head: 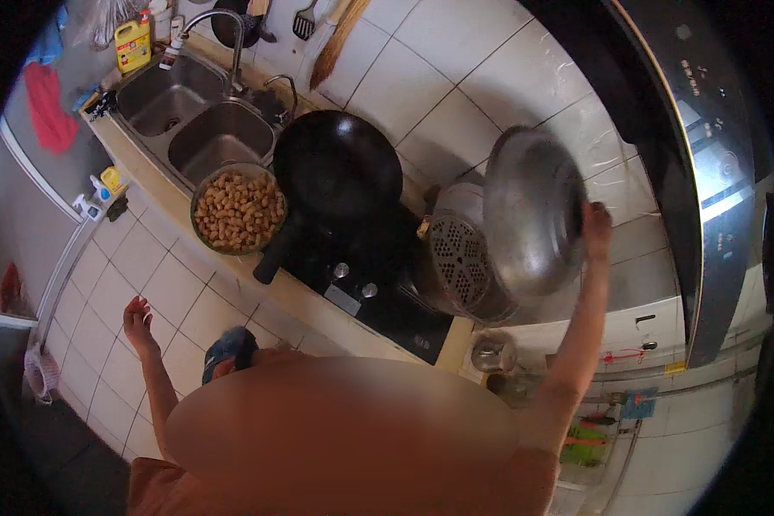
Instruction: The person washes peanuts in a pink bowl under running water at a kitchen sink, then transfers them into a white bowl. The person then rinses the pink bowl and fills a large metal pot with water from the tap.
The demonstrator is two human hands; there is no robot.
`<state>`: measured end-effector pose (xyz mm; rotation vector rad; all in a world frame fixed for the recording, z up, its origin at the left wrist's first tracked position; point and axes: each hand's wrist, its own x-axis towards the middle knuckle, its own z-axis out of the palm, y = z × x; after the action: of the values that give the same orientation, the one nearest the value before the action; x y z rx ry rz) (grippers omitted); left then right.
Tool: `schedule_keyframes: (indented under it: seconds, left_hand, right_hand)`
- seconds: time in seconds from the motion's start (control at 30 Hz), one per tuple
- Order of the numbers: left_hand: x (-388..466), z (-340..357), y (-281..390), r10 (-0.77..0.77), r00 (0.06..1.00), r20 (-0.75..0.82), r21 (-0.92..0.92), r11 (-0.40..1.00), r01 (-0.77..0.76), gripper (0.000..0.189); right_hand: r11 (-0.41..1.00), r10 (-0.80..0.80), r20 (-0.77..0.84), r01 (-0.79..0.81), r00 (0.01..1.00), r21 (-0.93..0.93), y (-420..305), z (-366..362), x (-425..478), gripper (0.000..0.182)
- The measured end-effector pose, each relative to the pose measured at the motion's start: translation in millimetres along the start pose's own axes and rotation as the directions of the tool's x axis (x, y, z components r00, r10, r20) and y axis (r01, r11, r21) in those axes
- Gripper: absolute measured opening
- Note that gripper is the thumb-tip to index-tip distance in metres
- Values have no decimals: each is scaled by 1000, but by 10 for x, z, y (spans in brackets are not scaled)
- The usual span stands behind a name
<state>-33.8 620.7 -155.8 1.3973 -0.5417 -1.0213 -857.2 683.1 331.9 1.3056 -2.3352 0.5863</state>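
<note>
My right hand (pixel 597 227) grips the outer side of a large metal lid (pixel 530 206), tilted up on edge above a metal steamer pot. Inside that pot a perforated steamer tray (pixel 458 258) shows, partly covered by the lid. My left hand (pixel 139 326) hangs over the floor with its fingers loosely bent and nothing in them. A black wok (pixel 338 164) stands on the stove, its handle pointing towards me. Beside it on the counter edge is a bowl of unshelled peanuts (pixel 238 209).
A black cooktop (pixel 387 284) with two knobs lies under the wok and pot. Further left is a double steel sink (pixel 168 97) with a curved tap (pixel 237 45) and a yellow detergent bottle (pixel 132 46). A range hood (pixel 716 168) juts in at the right.
</note>
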Motion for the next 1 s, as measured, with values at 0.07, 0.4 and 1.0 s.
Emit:
schedule_keyframes:
  seconds: [0.07,0.4,1.0]
  left_hand:
    - [73,105,-88,28,999,47,-33,999,-27,27]
    - [520,611,388,-25,990,142,-158,986,47,22]
    - [1880,-1660,702,-140,949,-282,-71,990,125,23]
  right_hand:
    - [996,-91,8,91,996,3,-127,-284,202,49]
    - [795,-292,234,99,927,598,-3640,-12,-193,28]
    - [630,-684,368,257,630,733,-8625,3142,-1300,27]
